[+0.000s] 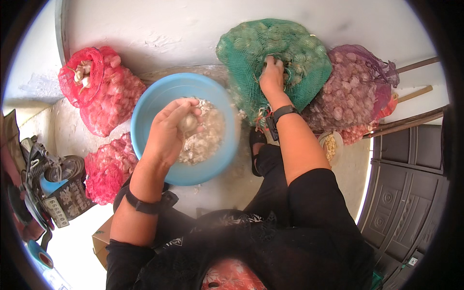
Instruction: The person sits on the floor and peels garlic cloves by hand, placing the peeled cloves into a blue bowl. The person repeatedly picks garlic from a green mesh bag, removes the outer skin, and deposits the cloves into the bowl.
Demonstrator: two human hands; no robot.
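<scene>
Over the blue plastic basin, my left hand holds a garlic bulb in its curled fingers. Loose garlic skins and pieces lie in the bottom of the basin. My right hand reaches into the mouth of a green mesh sack, which is full of bulbs. Its fingertips are partly hidden in the netting, so what they touch cannot be told.
An open red mesh sack of garlic stands left of the basin, another red mesh sack below it. A purple mesh sack leans at right, near wooden poles and a bowl of peeled cloves. A motorcycle stands far left.
</scene>
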